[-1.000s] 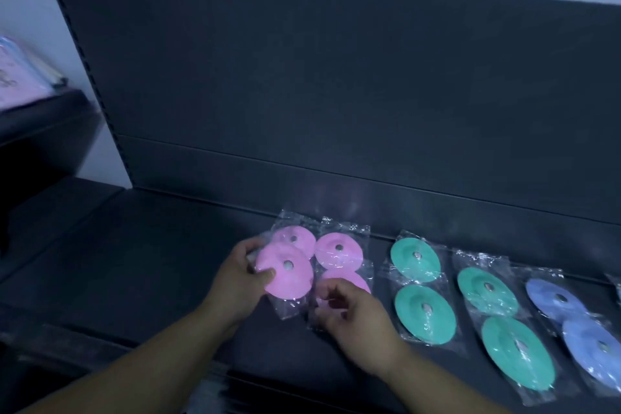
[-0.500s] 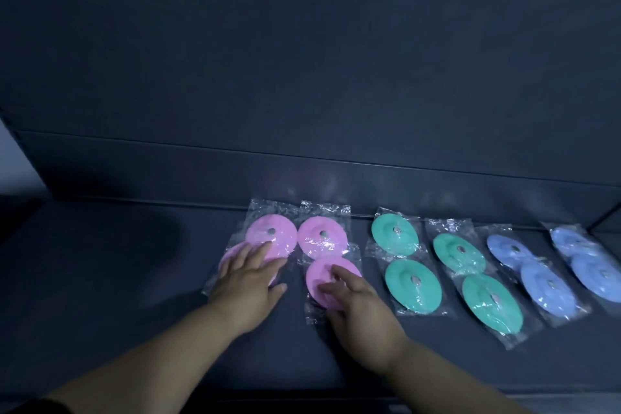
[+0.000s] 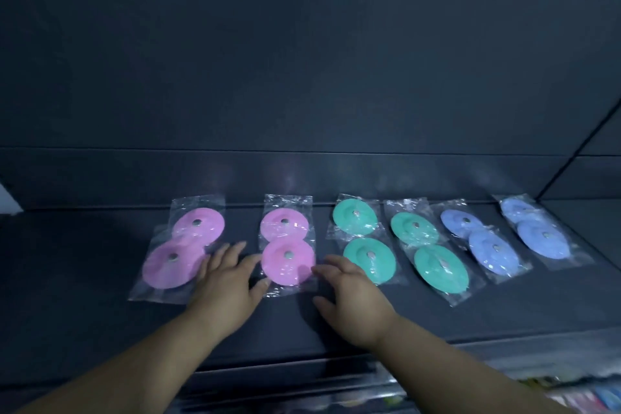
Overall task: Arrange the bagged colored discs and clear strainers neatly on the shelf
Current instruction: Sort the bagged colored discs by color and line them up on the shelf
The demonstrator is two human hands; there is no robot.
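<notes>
- Bagged colored discs (image 3: 368, 257): six clear bags, two discs each, in one row on the shelf (image 3: 84, 329)
- Pink bag (image 3: 288, 262), second from left: between both hands
- Handling, judged: light, pliant, film slippery; slide flat or pinch a bag corner
- Left hand (image 3: 225, 282): grip spread, thumb touching the pink bag's near edge
- Right hand (image 3: 353, 292): grip spread, fingertips at its right edge

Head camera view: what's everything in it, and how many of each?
pink discs: 4, pink, bagged, left of the row
green discs: 4, green, bagged, middle of the row
blue discs: 4, blue, bagged, right end
shelf: 1, dark grey, under the row
back panel: 1, dark grey, behind the row
blurred packages: count unclear, mixed colours, bottom right
left hand: 1, flat, between the pink columns
right hand: 1, flat, between pink and green
</notes>
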